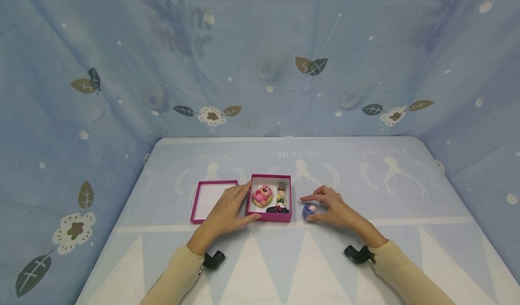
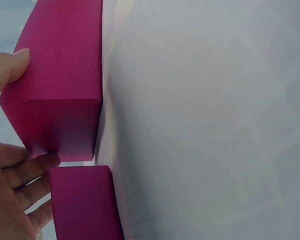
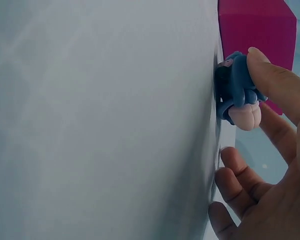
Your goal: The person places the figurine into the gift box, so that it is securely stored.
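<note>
The left hand [image 1: 229,208] holds the left side of a magenta box [image 1: 270,218], thumb [image 2: 21,65] against the front wall and fingers along the left wall. Inside the box lie a pink bear figurine [image 1: 262,195] with a yellow base, a brown-topped figurine [image 1: 281,194] with yellow and green parts, and a black and red figurine [image 1: 278,210]. To the box's right, a small blue-purple figurine [image 1: 307,211] rests on the table. Around it the right hand [image 1: 331,207] is spread, its thumb [image 3: 270,75] touching the figurine and its index finger stretched out beyond.
A shallow magenta lid [image 1: 205,202] with a white inside lies left of the box, partly under the left hand in the head view. Pale blue patterned cloth covers the table [image 1: 390,269], and hanging blue fabric [image 1: 260,48] surrounds its back and sides.
</note>
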